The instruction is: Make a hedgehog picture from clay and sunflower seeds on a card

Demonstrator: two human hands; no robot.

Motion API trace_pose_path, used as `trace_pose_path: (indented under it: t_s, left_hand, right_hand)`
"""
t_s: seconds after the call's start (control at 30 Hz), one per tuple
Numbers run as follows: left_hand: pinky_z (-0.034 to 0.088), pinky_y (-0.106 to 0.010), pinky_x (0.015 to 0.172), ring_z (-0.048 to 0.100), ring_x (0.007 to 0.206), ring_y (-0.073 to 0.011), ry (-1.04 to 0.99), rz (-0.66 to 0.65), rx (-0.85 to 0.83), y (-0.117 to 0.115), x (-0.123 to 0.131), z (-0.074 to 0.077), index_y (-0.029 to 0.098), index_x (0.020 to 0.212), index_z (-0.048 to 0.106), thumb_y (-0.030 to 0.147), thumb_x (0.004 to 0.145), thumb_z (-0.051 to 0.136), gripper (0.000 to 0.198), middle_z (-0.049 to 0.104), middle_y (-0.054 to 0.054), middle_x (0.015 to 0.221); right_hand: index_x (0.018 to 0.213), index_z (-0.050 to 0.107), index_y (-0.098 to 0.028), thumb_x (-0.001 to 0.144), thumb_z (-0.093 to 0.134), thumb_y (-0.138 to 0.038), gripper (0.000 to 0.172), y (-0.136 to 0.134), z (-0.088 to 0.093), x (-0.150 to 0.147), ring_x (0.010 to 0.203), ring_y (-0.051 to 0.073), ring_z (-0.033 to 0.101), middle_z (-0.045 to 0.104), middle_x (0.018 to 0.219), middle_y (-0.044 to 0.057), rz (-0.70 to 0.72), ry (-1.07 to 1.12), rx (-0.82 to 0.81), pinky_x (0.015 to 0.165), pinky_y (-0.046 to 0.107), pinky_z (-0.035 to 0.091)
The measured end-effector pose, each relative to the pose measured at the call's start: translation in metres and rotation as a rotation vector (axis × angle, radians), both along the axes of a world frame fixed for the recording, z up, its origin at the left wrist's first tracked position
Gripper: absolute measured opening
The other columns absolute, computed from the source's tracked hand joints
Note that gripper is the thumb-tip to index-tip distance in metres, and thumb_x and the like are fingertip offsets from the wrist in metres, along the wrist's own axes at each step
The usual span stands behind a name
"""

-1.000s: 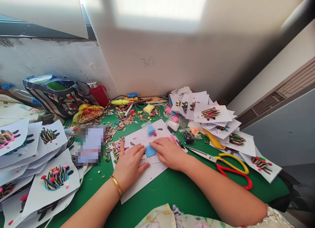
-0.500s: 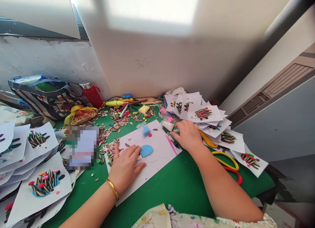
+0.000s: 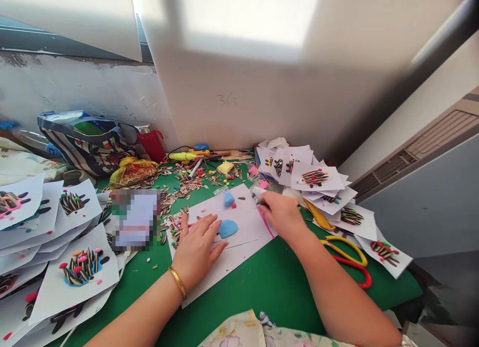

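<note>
My left hand [image 3: 196,242] lies flat on a white sheet of paper [image 3: 243,219] with its fingers spread. Beside its fingertips is a flat blue clay shape [image 3: 228,228], with small drawn lines at its lower edge. My right hand [image 3: 282,212] is closed at the paper's right edge, its fingers pinched around a black pen [image 3: 264,205] that is mostly hidden. A pink strip [image 3: 266,224] lies just below those fingers. Farther up the sheet sit a lump of blue clay [image 3: 228,199], a red dot [image 3: 234,205] and a dark seed [image 3: 241,198].
Finished seed-and-clay hedgehog cards are stacked at left [image 3: 77,267] and right [image 3: 318,179]. Loose sunflower seeds [image 3: 190,187] cover the back of the green table [image 3: 239,287]. Scissors [image 3: 352,267] lie right; a pixelated phone [image 3: 136,219], bag [image 3: 86,147] and red bottle [image 3: 151,145] stand left.
My right hand has closed its fingers on the black pen, which lay on the paper's right edge before. My left hand stays flat. The whole view has shifted slightly.
</note>
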State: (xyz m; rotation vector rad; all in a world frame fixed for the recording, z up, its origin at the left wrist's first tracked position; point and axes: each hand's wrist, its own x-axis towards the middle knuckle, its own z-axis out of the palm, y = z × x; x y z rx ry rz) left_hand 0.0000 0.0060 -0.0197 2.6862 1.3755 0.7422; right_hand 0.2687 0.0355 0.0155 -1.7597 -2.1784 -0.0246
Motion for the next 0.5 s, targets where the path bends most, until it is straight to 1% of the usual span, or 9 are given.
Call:
trace_pose_path:
  t_s: [0.03,0.1,0.17,0.2,0.27,0.33,0.4,0.5]
  left_hand:
    - [0.008,-0.065,0.115,0.057,0.120,-0.0295,-0.045,-0.011,0.008,-0.001,0.000,0.002,0.023,0.123,0.057,0.034,0.089,0.059,0.036,0.061,-0.012,0.131]
    - [0.022,-0.059,0.114,0.056,0.120,-0.0257,-0.165,-0.035,-0.009,-0.003,0.000,0.004,0.024,0.122,0.056,0.029,0.092,0.054,0.031,0.060,-0.010,0.131]
    - [0.039,-0.047,0.107,0.057,0.118,-0.0225,-0.302,-0.062,-0.071,-0.005,0.000,0.005,0.024,0.118,0.057,0.025,0.093,0.052,0.025,0.061,-0.009,0.127]
    - [0.045,-0.042,0.102,0.057,0.116,-0.0212,-0.368,-0.071,-0.107,-0.006,0.001,0.005,0.024,0.114,0.058,0.024,0.094,0.051,0.022,0.063,-0.008,0.123]
    - [0.050,-0.037,0.094,0.059,0.110,-0.0193,-0.474,-0.078,-0.168,-0.007,0.002,0.004,0.023,0.107,0.059,0.022,0.094,0.051,0.016,0.065,-0.007,0.115]
    - [0.051,-0.035,0.091,0.062,0.103,-0.0181,-0.541,-0.065,-0.208,-0.007,0.002,0.003,0.023,0.101,0.059,0.021,0.093,0.050,0.012,0.066,-0.005,0.108]
    - [0.053,-0.035,0.088,0.064,0.098,-0.0178,-0.575,-0.038,-0.241,-0.006,0.002,0.001,0.022,0.099,0.061,0.022,0.093,0.051,0.012,0.068,-0.005,0.103]
    - [0.055,-0.035,0.084,0.066,0.092,-0.0187,-0.591,-0.003,-0.303,-0.004,0.002,0.000,0.022,0.101,0.067,0.024,0.090,0.055,0.016,0.071,-0.005,0.099]
  right_hand:
    - [0.094,0.060,-0.020,0.091,0.057,-0.025,0.007,-0.003,-0.002,-0.010,0.079,0.020,0.060,0.068,0.087,0.005,0.099,0.073,0.005,0.070,0.031,0.037]
    - [0.097,0.059,-0.021,0.090,0.060,-0.025,0.009,-0.009,-0.009,-0.030,0.081,0.020,0.061,0.069,0.088,0.004,0.276,0.186,0.024,0.073,0.031,0.040]
    - [0.101,0.058,-0.020,0.087,0.064,-0.024,0.015,-0.016,-0.015,-0.046,0.084,0.020,0.062,0.069,0.091,0.004,0.402,0.271,0.053,0.079,0.032,0.041]
    - [0.102,0.057,-0.020,0.086,0.066,-0.023,0.018,-0.019,-0.017,-0.052,0.086,0.020,0.062,0.069,0.092,0.004,0.438,0.302,0.066,0.081,0.033,0.041]
    - [0.103,0.056,-0.020,0.085,0.067,-0.023,0.022,-0.023,-0.021,-0.059,0.087,0.020,0.062,0.068,0.091,0.004,0.472,0.336,0.077,0.084,0.035,0.042]
    - [0.105,0.056,-0.020,0.085,0.068,-0.024,0.023,-0.025,-0.022,-0.061,0.087,0.021,0.061,0.067,0.091,0.004,0.483,0.345,0.076,0.084,0.036,0.043]
    - [0.107,0.055,-0.020,0.087,0.065,-0.024,0.023,-0.027,-0.022,-0.061,0.088,0.021,0.060,0.066,0.092,0.005,0.496,0.363,0.070,0.085,0.038,0.044]
    - [0.113,0.053,-0.020,0.090,0.059,-0.023,0.023,-0.028,-0.022,-0.061,0.094,0.022,0.059,0.066,0.099,0.008,0.520,0.427,0.036,0.083,0.037,0.048]
